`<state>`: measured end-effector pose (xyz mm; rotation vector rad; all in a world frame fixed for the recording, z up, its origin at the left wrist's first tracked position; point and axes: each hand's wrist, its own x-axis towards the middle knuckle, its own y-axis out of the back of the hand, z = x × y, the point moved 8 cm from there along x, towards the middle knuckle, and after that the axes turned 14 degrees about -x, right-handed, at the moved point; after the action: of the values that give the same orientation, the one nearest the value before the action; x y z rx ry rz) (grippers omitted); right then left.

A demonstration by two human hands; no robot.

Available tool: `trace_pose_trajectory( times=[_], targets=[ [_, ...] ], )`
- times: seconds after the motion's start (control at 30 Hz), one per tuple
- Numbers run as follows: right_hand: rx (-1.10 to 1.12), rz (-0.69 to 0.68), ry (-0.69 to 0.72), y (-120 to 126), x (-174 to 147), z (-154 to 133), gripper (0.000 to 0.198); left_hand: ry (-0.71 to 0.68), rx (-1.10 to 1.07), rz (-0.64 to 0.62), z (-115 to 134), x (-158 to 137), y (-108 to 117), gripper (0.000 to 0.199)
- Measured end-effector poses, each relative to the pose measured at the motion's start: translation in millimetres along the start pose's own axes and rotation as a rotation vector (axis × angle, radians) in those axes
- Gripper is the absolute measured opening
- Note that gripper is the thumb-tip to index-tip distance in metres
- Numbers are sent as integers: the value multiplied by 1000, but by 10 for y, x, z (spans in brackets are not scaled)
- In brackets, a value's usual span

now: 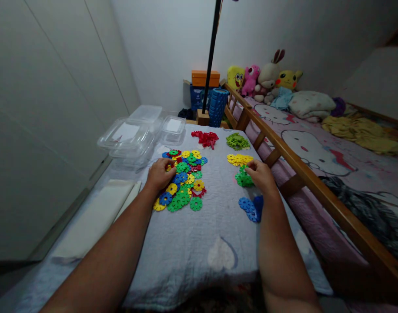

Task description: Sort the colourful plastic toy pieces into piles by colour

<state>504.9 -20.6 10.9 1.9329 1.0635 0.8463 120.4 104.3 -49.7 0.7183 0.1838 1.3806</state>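
A mixed pile of notched plastic discs [182,178] in blue, green, yellow and red lies mid-table. My left hand [160,174] rests at its left edge, fingers curled together; what they hold, if anything, is hidden. On the right, my right hand [261,175] pinches a green notched disc [242,169] over a small stack of green discs [243,179]. Just beyond it sit yellow discs [239,159]. Blue discs [250,208] lie nearer me, partly behind my right forearm. Farther back are a heap of red pieces [205,139] and a heap of light green pieces [237,141].
Clear plastic boxes [130,138] are stacked at the back left, beside a smaller lidded box [173,127]. A folded cream cloth [92,217] lies at left. A wooden bed rail [280,145] borders the right side. A black pole [211,56] rises behind the table.
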Motion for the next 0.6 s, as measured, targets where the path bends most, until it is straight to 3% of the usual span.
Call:
trace_pose_trajectory(
  times=[0.1, 0.37, 0.6],
  targets=[
    [-95, -35, 7, -55, 3, 95, 4, 4, -7, 3, 5, -3, 6, 33],
    [-284, -108, 64, -324, -38, -54, 10, -14, 1, -1, 1, 6, -1, 33],
    [-543, -45, 75, -318, -26, -56, 14, -17, 3, 12, -6, 2, -5, 31]
  ],
)
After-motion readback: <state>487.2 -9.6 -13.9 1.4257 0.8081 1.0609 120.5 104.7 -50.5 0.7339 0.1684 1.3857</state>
